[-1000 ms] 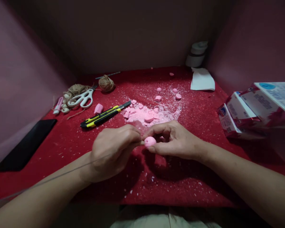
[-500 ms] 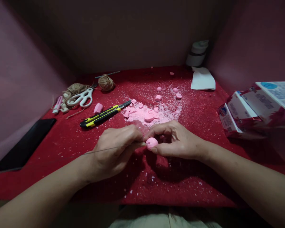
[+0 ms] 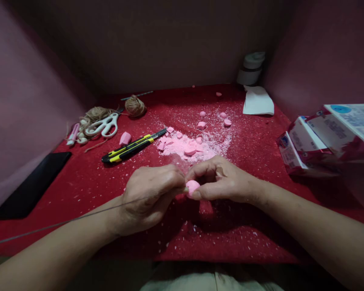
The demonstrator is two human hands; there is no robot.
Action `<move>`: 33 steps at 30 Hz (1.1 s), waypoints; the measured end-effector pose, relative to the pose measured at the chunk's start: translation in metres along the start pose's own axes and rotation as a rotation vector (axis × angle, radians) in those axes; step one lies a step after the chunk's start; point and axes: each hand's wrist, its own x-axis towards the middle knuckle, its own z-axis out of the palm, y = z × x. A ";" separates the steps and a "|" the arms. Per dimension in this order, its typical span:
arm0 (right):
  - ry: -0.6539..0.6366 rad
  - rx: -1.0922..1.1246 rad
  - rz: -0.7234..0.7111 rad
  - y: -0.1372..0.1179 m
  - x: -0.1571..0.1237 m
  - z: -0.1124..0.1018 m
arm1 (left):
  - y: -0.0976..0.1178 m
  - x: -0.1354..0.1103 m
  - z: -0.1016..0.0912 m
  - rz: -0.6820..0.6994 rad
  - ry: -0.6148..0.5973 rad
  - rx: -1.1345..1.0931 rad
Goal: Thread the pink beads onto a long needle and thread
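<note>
A small pink ball (image 3: 193, 188) is pinched between the thumb and fingers of my right hand (image 3: 227, 180). From the left, my left hand (image 3: 153, 198) is closed around a thin grey wire-like strand (image 3: 79, 218), whose long end trails off across my left forearm. The fingertips of my left hand press close to the ball's left side, where a pale tip meets it. Whether that tip enters the ball is hard to see. Just beyond both hands lies a heap of pink shavings and chunks (image 3: 189, 149).
A yellow-and-black box cutter (image 3: 133, 145) rests left of the shavings. Farther left are white-handled scissors (image 3: 104, 125), a twine ball (image 3: 135, 106) and a black flat case (image 3: 33, 184). Boxes (image 3: 321, 139) stand at right, behind them white paper (image 3: 259, 100) and a lidded container (image 3: 251, 68).
Both hands have dipped slightly toward me with the ball. The strand's trailing end has swung lower at left and looks thicker, and the ball has turned a little.
</note>
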 end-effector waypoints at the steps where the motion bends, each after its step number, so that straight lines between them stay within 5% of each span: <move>1: -0.002 0.010 0.000 0.000 0.000 0.000 | 0.001 0.001 0.000 -0.009 -0.005 -0.007; 8: -0.030 0.059 -0.053 0.000 0.000 -0.001 | 0.002 0.003 -0.005 -0.046 0.107 -0.165; 18: -0.062 0.017 0.063 -0.003 0.000 -0.003 | 0.004 0.014 -0.005 -0.167 -0.018 -0.317; 24: -0.087 0.061 0.089 -0.005 0.001 -0.002 | 0.002 0.013 0.001 -0.251 0.039 -0.448; 33: 0.030 -0.097 -0.139 -0.001 0.000 0.000 | -0.002 0.008 0.000 -0.421 0.282 -0.683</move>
